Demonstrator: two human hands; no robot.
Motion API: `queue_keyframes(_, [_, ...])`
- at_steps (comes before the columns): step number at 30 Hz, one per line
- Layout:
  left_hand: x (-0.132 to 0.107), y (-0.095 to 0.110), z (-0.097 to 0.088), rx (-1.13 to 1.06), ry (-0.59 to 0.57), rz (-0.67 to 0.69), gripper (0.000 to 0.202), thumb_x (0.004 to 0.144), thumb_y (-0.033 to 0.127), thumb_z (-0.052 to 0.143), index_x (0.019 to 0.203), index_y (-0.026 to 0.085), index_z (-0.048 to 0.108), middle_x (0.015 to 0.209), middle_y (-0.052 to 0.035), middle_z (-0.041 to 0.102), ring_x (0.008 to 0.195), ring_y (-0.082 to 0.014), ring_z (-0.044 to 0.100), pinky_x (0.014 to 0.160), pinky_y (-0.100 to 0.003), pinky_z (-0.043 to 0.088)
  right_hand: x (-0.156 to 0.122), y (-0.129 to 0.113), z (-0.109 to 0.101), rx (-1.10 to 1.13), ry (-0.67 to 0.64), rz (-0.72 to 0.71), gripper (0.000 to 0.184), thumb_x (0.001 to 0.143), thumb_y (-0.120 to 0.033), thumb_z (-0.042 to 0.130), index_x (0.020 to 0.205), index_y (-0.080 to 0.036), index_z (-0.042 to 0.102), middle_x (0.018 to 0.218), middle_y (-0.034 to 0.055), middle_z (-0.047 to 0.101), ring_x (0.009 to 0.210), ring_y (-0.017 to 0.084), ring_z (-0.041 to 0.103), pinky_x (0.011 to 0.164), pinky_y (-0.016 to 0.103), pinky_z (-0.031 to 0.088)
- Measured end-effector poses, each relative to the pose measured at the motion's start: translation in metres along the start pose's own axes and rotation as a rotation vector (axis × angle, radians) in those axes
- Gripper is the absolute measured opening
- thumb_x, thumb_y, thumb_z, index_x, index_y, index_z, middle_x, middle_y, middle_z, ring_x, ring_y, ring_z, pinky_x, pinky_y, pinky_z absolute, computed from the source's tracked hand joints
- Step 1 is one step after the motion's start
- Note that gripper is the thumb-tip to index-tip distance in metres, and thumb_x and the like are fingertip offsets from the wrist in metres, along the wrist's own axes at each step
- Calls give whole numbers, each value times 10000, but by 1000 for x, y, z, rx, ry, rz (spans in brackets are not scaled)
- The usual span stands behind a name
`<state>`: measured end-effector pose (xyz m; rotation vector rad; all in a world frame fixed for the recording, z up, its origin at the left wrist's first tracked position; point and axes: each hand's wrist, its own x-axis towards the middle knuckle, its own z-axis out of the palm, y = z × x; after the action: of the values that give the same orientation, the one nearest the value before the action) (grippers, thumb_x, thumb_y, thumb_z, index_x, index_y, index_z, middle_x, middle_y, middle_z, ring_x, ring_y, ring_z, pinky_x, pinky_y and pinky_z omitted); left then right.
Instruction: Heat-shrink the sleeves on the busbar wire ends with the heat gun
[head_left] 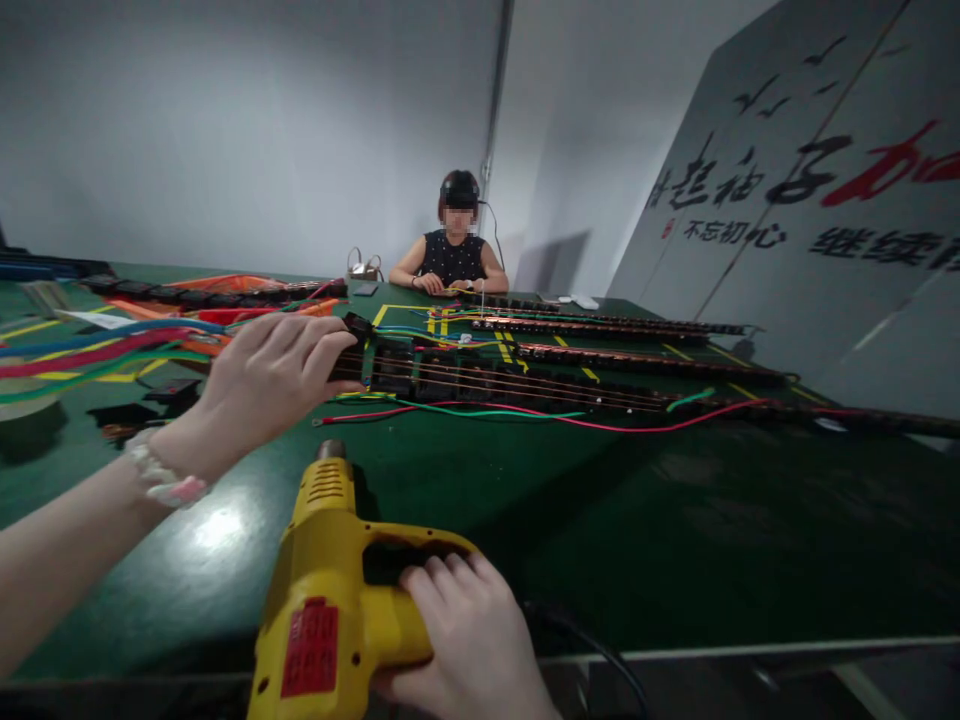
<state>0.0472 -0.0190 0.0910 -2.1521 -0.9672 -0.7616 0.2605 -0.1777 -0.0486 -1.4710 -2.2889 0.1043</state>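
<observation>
My right hand [469, 635] is wrapped round the handle of a yellow heat gun [322, 580], whose metal nozzle points away from me toward the long assembly. My left hand [281, 370] grips the near-left end of a long black strip assembly [450, 380] with copper wires running along it. Fingers lie over its top and the thumb is on the near side. Red wire [630, 429] and green wire [487, 412] run loosely along its front edge. The nozzle sits apart from the strip, below my left hand.
Blue, red and green cables [112, 350] spread at the left. Similar strips [645, 362] lie farther back on the green table [600, 540]. A person [454, 250] sits at the far side. The gun's black cord [592, 640] hangs over the front edge.
</observation>
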Motion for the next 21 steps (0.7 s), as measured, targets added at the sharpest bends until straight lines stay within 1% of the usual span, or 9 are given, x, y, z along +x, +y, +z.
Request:
queue_keyframes(2, [2, -6, -8, 122, 45, -3, 464, 843, 560, 414, 1126, 216, 543, 1150, -77, 599, 1050, -268, 542, 912, -438, 417, 0, 0, 2, -4, 16, -11, 576, 552, -661, 669, 924, -239, 544, 884, -11, 621, 831, 201, 557, 840, 364, 392])
queue_keyframes(4, [3, -12, -16, 209, 81, -15, 564, 862, 602, 307, 1134, 167, 540, 1122, -105, 608, 1010, -289, 550, 854, -445, 431, 0, 0, 3, -2, 39, -27, 583, 553, -668, 665, 928, -239, 544, 870, -13, 622, 814, 200, 559, 831, 367, 398])
queue_keyframes(7, [-1, -17, -27, 237, 100, -53, 652, 864, 634, 208, 1125, 141, 544, 1089, -107, 619, 960, -283, 564, 846, -433, 427, 1, 0, 3, -6, 99, -50, 584, 544, -682, 662, 901, -234, 546, 812, -19, 620, 754, 188, 559, 781, 357, 410])
queue_keyframes(10, [-9, -15, -31, 220, 104, -114, 662, 852, 652, 227, 1146, 140, 526, 1101, -109, 609, 981, -282, 552, 874, -423, 406, 1, 1, 2, -19, 169, -81, 598, 499, -677, 693, 868, -230, 546, 776, -25, 622, 710, 176, 556, 733, 339, 412])
queue_keyframes(12, [-14, -9, -28, 198, 90, -126, 629, 841, 651, 280, 1143, 154, 518, 1094, -105, 606, 994, -279, 542, 874, -409, 398, 1, 1, 2, -27, 211, -97, 607, 482, -664, 710, 869, -228, 545, 778, -25, 626, 712, 172, 557, 725, 330, 408])
queue_keyframes(15, [-14, 5, -16, 132, 27, -73, 523, 845, 598, 367, 1121, 176, 506, 1077, -91, 605, 983, -257, 535, 857, -378, 393, 0, 1, 2, -32, 228, -100, 590, 505, -634, 715, 891, -225, 540, 806, -22, 627, 743, 174, 558, 726, 324, 400])
queue_keyframes(18, [-7, 25, -1, 29, -85, 19, 437, 846, 534, 441, 1097, 180, 494, 1102, -80, 594, 995, -235, 526, 857, -352, 382, -1, 0, 1, -23, 205, -91, 547, 535, -617, 709, 875, -228, 531, 788, -30, 612, 732, 169, 544, 721, 321, 393])
queue_keyframes(21, [2, 43, 19, -147, -198, 47, 447, 833, 557, 449, 1067, 179, 492, 1053, -76, 605, 983, -228, 538, 864, -351, 374, -1, -1, -1, -26, 195, -77, 533, 540, -614, 710, 862, -231, 527, 746, -39, 585, 692, 167, 522, 696, 324, 389])
